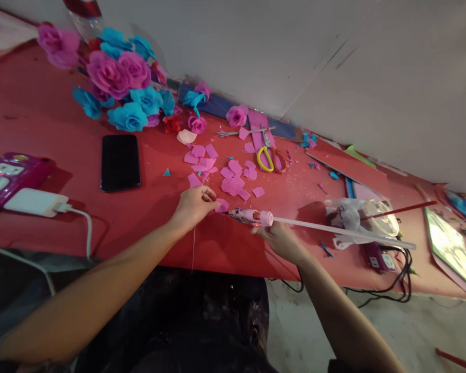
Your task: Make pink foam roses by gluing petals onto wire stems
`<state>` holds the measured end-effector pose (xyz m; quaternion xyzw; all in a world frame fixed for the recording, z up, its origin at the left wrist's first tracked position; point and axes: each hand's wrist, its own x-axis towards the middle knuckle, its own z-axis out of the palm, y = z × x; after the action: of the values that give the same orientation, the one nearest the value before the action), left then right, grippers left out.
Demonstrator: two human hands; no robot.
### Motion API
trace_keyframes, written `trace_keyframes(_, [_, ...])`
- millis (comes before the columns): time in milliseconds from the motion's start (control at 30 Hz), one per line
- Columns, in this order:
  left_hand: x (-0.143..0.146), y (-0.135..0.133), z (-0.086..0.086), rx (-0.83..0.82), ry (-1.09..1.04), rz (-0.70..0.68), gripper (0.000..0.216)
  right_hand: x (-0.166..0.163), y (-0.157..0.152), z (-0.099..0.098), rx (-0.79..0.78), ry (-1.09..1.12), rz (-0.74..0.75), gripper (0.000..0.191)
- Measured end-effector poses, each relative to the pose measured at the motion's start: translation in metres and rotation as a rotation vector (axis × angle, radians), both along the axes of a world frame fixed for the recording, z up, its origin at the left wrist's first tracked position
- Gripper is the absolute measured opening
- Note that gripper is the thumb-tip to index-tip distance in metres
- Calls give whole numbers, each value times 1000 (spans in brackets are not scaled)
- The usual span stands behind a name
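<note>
While the left hand [194,204] pinches a pink petal [222,205], the right hand [281,241] grips a glue gun [250,215] at the front edge of the tabletop [62,129].

No text, label, brand, number or sign can be read on anything in this view.

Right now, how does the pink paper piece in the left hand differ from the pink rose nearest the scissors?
The pink paper piece is one flat scrap; the pink rose is many curled layers. The piece is pinched by the left hand beside the tip of the glue gun, which the right hand holds; the rose lies free on the red table. Both are pink.
</note>
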<state>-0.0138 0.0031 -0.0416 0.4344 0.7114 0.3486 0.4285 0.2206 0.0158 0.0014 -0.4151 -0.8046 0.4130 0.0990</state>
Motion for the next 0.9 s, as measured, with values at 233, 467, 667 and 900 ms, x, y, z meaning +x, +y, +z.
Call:
trace_keyframes(233, [0,-1,-2,34,15,-9,20,-1,7,-3,-8,52,14,36])
trace_keyframes(467, [-1,-1,-4,56,-17,-3,21,-7,10,2,39,77,26,34])
trace_keyframes(667, [-1,-1,0,39,-35,-2,21,-7,13,0,46,52,-25,33])
trace_keyframes(900, [-1,0,3,18,-23,-1,21,-7,12,0,30,30,-33,34])
